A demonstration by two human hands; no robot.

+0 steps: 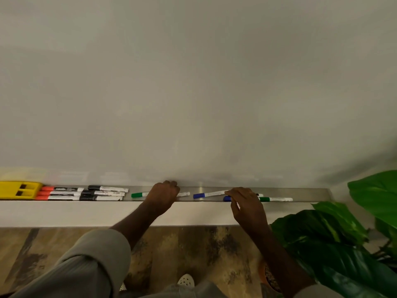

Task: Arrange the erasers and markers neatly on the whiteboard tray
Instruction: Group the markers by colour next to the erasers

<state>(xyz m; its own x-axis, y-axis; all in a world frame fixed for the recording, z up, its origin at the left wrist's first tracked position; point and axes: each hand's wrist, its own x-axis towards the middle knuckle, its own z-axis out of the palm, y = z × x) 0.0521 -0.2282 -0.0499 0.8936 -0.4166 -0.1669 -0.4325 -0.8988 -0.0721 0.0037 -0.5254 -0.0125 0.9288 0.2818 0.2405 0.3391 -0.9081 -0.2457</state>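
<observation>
A whiteboard (193,82) fills most of the view, and a long metal tray (311,193) runs along its lower edge. A leafy plant (335,244) stands at the right, below and past the tray's end. The person's left hand (163,195) rests on the middle of the tray, curled into a loose fist over a green marker (138,194) whose cap end sticks out to the left and whose white end shows to the right; whether the fingers actually grip it cannot be told. The right hand (247,204) lies further right, its fingers (231,192) narrow and pinching the white barrel of a blue marker (206,194) that lies tilted on the tray. Just under that hand sits a second blue marker (227,198), mostly hidden, and beside it to the right a second green marker (276,199). At the tray's far left lies a yellow eraser (12,190), and just right of it three red markers (60,193) in a stack, followed by three black markers (105,192), all lying lengthwise.
</observation>
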